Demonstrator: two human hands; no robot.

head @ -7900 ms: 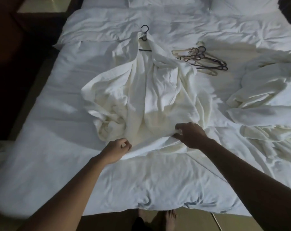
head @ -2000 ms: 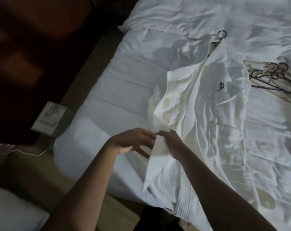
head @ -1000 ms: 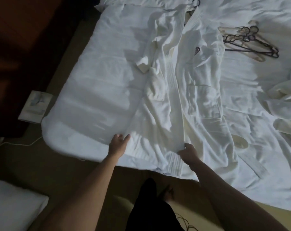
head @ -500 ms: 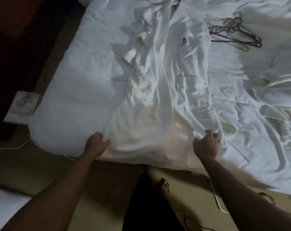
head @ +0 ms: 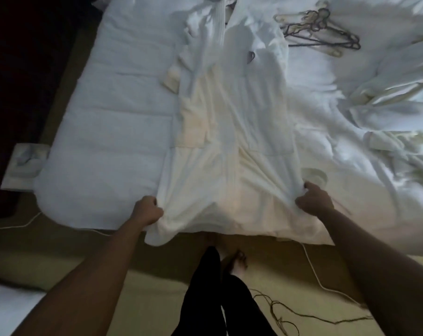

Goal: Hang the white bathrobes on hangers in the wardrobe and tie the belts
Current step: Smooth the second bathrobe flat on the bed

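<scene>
A white bathrobe [head: 232, 132] lies lengthwise on the bed, collar at the far end, hem hanging over the near edge. A small dark logo shows on its chest. My left hand [head: 146, 212] grips the hem's left corner in a fist. My right hand [head: 313, 201] grips the hem's right side. The cloth is stretched flat between them. A pile of spare hangers [head: 319, 32] lies at the back right. A second white bathrobe [head: 394, 103] is crumpled at the right. The hanger at the first robe's collar is cut off by the top edge.
The white bed [head: 108, 132] fills most of the view. Cables [head: 322, 284] run across the floor near my bare feet. A pale box [head: 23, 163] sits on the floor at the bed's left corner. Dark furniture stands far left.
Both hands have pulled the robe's hem toward me and spread it wider, so the robe now lies smoother. The view has shifted slightly left and down.
</scene>
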